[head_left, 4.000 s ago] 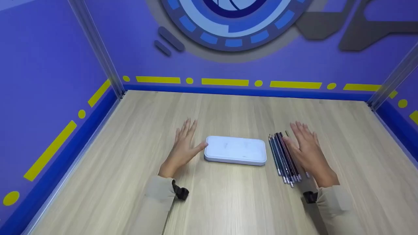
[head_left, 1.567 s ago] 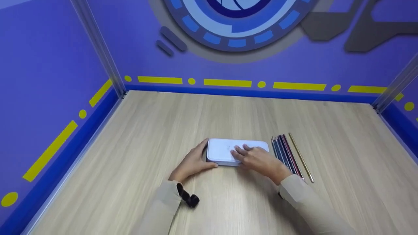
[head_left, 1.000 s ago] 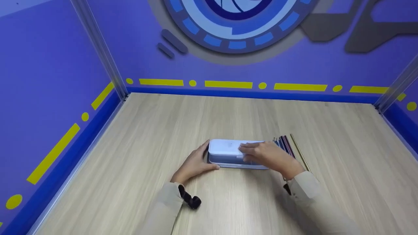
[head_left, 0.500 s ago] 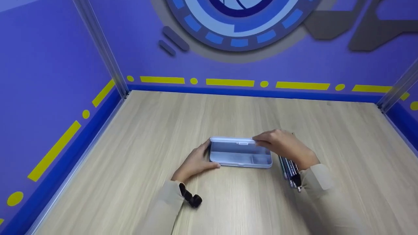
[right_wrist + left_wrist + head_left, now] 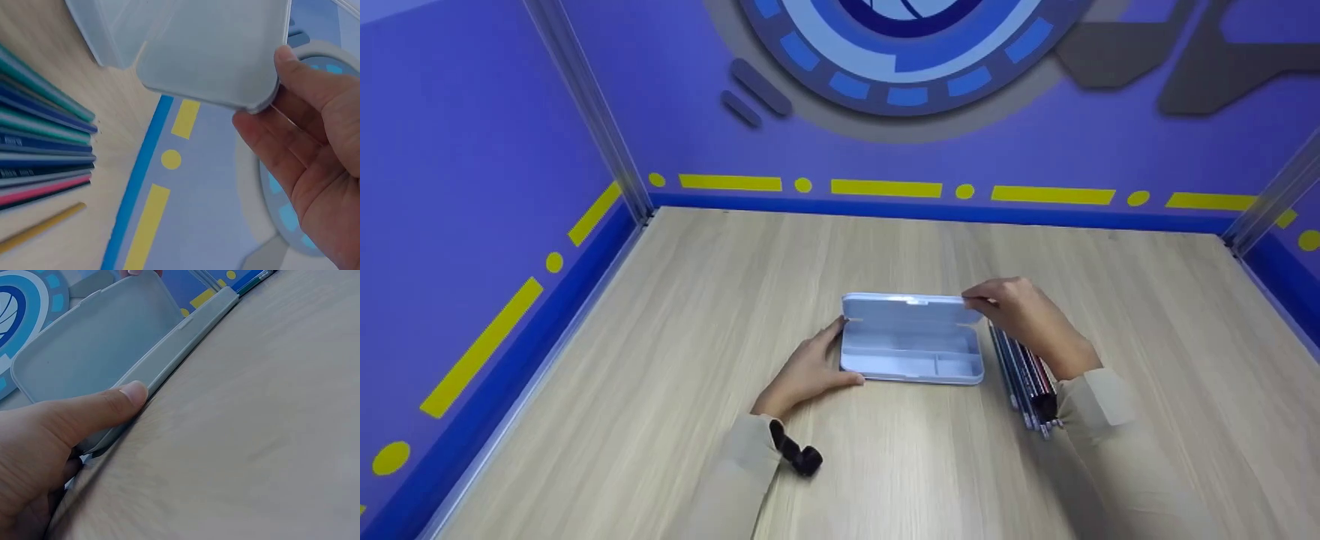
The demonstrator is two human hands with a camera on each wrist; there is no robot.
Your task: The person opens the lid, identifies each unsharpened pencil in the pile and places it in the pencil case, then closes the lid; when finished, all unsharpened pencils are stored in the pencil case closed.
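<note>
A white plastic pencil case [image 5: 900,365] lies on the table with its lid [image 5: 907,311] tilted up at the back. Its inside shows a long compartment and a smaller one at the front right, with nothing in them. My left hand [image 5: 808,375] grips the case's left end, thumb [image 5: 134,394] on the front wall. With thumb and fingers, my right hand [image 5: 1027,319] pinches the lid's right corner, as the right wrist view shows. Beneath the right forearm lies a bundle of pencils [image 5: 1020,379], partly hidden.
A gold pencil [image 5: 42,228] lies apart from the bundle in the right wrist view. The wood-grain table [image 5: 735,285] is bounded by a blue printed back wall [image 5: 840,161] and side walls.
The right hand goes from above the pencils to the case and swings its lid from closed to raised, moving back and right. The left hand comes to the case's left end and stays.
</note>
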